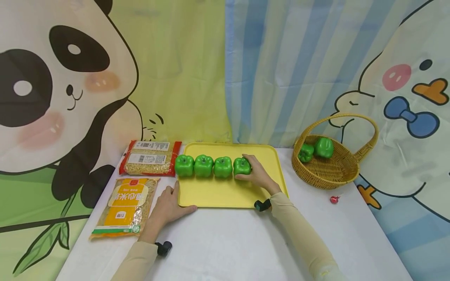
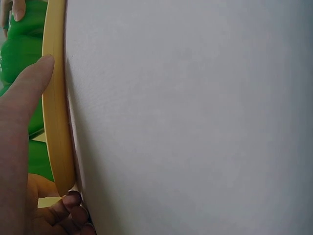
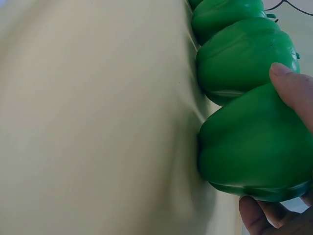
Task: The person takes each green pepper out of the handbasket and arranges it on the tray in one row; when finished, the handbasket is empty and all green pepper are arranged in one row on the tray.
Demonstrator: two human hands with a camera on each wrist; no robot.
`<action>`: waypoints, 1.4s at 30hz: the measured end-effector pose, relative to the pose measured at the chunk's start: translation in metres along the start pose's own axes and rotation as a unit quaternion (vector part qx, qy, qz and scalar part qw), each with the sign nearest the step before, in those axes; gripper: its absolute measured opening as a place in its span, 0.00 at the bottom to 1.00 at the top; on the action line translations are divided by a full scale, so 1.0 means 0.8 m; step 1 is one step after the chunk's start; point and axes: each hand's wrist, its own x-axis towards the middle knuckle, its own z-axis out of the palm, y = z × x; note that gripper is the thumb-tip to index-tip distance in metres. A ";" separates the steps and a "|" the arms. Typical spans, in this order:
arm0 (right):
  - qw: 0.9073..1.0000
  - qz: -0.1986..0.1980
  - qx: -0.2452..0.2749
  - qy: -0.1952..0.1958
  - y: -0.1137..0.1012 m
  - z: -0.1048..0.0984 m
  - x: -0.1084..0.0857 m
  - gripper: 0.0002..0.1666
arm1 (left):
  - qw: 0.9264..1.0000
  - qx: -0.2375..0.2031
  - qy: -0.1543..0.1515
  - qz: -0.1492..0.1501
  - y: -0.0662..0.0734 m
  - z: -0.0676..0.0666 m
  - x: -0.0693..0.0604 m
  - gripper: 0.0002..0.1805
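Several green bell peppers (image 1: 203,166) stand in a row on a yellow tray (image 1: 218,195). My right hand (image 1: 258,173) grips the rightmost bell pepper (image 3: 259,142), thumb on one side and fingers on the other; its base meets the tray in the right wrist view. At the tray's front left corner is my left hand (image 1: 170,207), holding the rim. In the left wrist view its thumb (image 2: 36,78) lies against the tray's front edge, and the other fingers bend around the corner.
A wicker basket (image 1: 325,181) with two green peppers (image 1: 324,147) stands at the right. A small red wrapped candy (image 1: 334,200) lies before it. Left of the tray lie a red-edged grain bag (image 1: 149,158) and an orange-labelled grain bag (image 1: 124,207). A printed curtain (image 1: 175,78) hangs behind.
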 end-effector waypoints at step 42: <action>1.000 0.026 0.004 0.003 -0.003 -0.024 -0.014 0.61 | 1.000 0.002 -0.007 -0.001 0.001 -0.003 0.000 0.74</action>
